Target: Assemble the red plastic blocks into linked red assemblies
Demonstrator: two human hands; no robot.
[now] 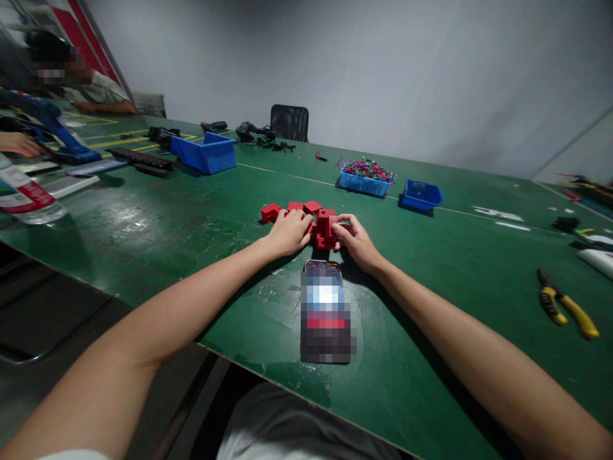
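The right hand (360,245) is holding the red stack (325,231) at its right side, its grip closing thumb and fingers on it. The left hand (290,232) is reaching over red blocks (312,207) beside the stack; its grip is partly hiding, so I cannot tell its state. The stack is standing on the bench (393,377), just beyond the phone (325,306).

We could read no text: the label (34,193) on the bottle (52,214) was blurred, the phone (325,350) pixelated.
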